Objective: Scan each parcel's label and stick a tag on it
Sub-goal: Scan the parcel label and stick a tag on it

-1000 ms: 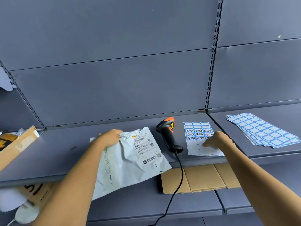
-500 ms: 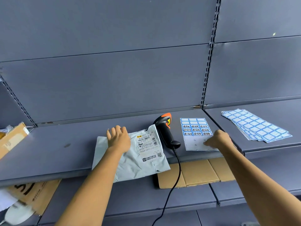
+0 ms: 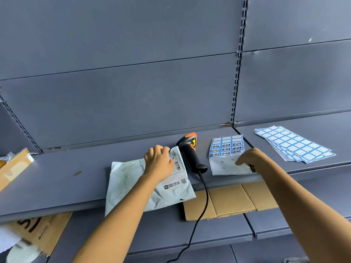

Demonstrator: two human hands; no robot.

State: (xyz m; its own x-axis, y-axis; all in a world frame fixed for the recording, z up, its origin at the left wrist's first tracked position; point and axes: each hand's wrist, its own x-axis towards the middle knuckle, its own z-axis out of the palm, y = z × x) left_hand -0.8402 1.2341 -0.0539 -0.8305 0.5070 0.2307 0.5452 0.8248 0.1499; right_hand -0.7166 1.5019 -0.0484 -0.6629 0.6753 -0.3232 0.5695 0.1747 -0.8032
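– Curled fingers of the left hand (image 3: 159, 164) are laid over the far edge of the parcel (image 3: 133, 186), which is held flat on the shelf (image 3: 57, 188).
– And the right hand (image 3: 254, 160)?
– It is bent down onto the bare lower part of the tag sheet (image 3: 228, 166); whether a tag is pinched cannot be told.
– What is the next move judged to turn on?
– The scanner (image 3: 190, 154) is laid between the hands, its handle end pointed toward the person, and the label (image 3: 177, 167) is exposed just to its left.
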